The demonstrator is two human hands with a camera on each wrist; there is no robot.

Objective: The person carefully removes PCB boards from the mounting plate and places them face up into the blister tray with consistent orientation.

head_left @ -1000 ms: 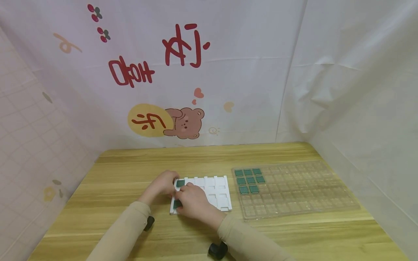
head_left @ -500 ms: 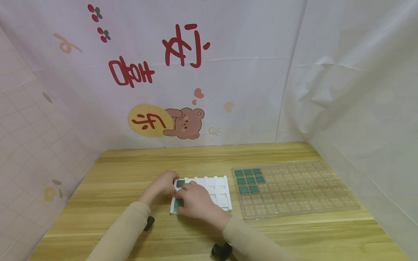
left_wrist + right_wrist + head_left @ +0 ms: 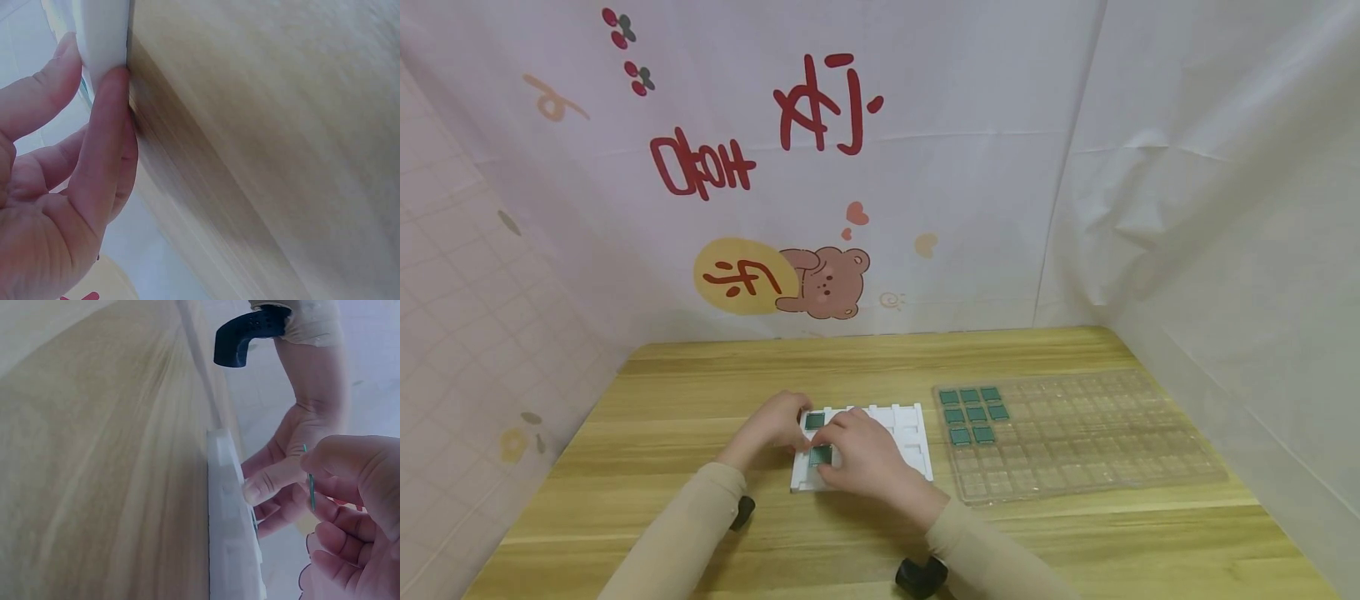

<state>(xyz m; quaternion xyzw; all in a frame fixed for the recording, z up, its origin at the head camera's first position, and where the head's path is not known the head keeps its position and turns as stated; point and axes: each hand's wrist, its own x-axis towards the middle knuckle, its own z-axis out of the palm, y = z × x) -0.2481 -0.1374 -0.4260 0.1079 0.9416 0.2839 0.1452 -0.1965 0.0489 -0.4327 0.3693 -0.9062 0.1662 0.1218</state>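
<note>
My right hand (image 3: 867,460) pinches a thin square green chip (image 3: 821,456) between thumb and fingers, over the left part of a white tray (image 3: 802,480). In the right wrist view the chip (image 3: 310,486) appears edge-on, lifted off the tray's face. Another green chip (image 3: 814,421) lies in the tray's far-left pocket. At the tray's left edge is my left hand (image 3: 778,422). The left wrist view shows its thumb and fingers gripping the white rim (image 3: 103,40) from both sides. Part of the tray is hidden under my right hand.
Right of the white tray lies a large clear plastic tray (image 3: 1097,442) with many pockets, and several green chips (image 3: 975,414) fill its far-left corner. Both trays rest on a wooden table (image 3: 850,546). A printed white curtain (image 3: 970,167) stands behind the table.
My right hand has moved slightly right and back from the tray's near-left pocket, bringing the pinched green chip up with it. My left hand stays on the tray's edge.
</note>
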